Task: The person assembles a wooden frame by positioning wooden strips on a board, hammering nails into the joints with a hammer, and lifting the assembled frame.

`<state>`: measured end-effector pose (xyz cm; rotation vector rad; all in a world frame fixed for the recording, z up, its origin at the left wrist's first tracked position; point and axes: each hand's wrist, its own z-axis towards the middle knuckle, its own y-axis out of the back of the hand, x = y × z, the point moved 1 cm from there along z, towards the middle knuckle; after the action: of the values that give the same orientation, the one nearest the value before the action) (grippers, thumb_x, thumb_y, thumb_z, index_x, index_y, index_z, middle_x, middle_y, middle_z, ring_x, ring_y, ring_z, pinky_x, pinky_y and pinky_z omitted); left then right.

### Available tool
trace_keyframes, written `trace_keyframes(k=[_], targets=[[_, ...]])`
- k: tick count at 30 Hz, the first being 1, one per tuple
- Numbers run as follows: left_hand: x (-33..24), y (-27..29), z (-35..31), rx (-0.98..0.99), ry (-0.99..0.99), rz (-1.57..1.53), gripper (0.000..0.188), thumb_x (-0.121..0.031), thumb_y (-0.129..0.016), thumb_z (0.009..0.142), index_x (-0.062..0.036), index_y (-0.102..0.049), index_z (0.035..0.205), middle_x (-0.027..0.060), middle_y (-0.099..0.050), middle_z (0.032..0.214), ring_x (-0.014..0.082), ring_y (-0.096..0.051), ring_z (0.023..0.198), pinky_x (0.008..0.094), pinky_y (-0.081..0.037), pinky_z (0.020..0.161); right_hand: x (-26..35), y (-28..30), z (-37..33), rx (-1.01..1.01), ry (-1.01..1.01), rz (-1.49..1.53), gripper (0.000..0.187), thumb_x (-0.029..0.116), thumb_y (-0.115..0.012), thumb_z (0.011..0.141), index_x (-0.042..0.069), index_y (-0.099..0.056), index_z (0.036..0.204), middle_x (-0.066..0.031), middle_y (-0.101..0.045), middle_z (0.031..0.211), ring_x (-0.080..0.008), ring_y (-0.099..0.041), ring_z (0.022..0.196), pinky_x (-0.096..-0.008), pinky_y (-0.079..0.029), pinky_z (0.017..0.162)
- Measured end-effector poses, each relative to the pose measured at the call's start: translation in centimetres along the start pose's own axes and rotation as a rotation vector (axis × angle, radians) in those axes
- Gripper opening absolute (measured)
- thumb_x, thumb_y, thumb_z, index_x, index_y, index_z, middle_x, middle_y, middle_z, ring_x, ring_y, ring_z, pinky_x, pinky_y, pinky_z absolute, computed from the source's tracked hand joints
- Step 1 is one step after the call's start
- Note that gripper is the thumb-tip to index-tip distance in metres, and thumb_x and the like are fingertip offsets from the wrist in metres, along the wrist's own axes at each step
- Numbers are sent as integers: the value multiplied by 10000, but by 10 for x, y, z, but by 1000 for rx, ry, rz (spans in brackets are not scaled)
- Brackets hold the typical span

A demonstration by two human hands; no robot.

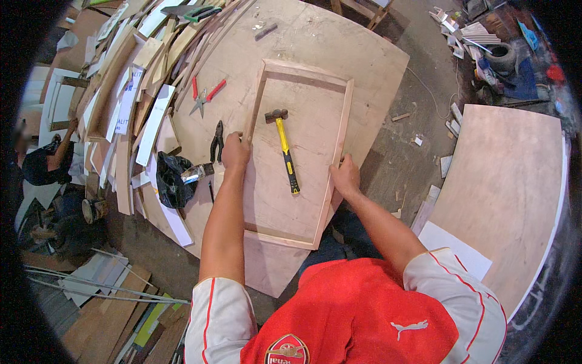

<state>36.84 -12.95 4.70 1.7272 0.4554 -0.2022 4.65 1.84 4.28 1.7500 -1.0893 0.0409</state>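
Observation:
A rectangular wooden frame [343,133] lies flat on the plywood tabletop [357,51]. My left hand [236,150] is closed around its left rail, about halfway along. On the opposite rail, my right hand [345,177] grips from the outside. Inside the frame rests a hammer [285,151] with a yellow and black handle, its head pointing away from me; neither hand touches it. Black-handled pliers [217,143] lie just left of my left hand. Farther off are snips [202,97] with red handles, their blades spread.
Piled wood strips and offcuts [124,115] cover the table's left side, with a green-handled saw [197,13] on top. A black plastic bag [173,185] sits near my left forearm. A large plywood sheet [509,182] is at the right. Another person [51,159] is at far left.

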Motion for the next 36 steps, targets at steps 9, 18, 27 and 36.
trace_keyframes(k=[9, 18, 27, 36], targets=[[-10, 52, 4, -238, -143, -263, 419, -370, -746, 918, -19, -744, 1147, 208, -740, 1032, 362, -714, 952, 453, -557, 853, 53, 83, 3, -145, 227, 47, 451, 263, -695, 850, -2, -601, 1202, -320, -716, 1004, -500, -703, 986, -568, -549, 869], [-76, 144, -27, -302, -139, -604, 411, -288, -799, 917, 0, -737, 1205, 128, -754, 966, 211, -713, 827, 353, -571, 754, 106, 193, 7, -290, 431, 46, 429, 286, -713, 832, 17, -635, 1157, -247, -743, 882, -448, -742, 899, -541, -557, 832], [-144, 201, -67, -426, -286, -830, 418, -247, -822, 917, -16, -722, 1250, 90, -729, 952, 136, -675, 771, 300, -562, 682, 128, 307, -3, -425, 639, 48, 418, 294, -756, 839, 49, -632, 1154, -226, -737, 881, -420, -739, 869, -528, -553, 798], [-235, 229, -118, -542, -399, -1035, 442, -177, -851, 904, -33, -688, 1289, 64, -712, 977, 113, -674, 817, 265, -548, 661, 110, 412, -2, -564, 842, 141, 364, 299, -762, 906, 79, -631, 1164, -170, -762, 1022, -400, -739, 957, -510, -558, 846]])
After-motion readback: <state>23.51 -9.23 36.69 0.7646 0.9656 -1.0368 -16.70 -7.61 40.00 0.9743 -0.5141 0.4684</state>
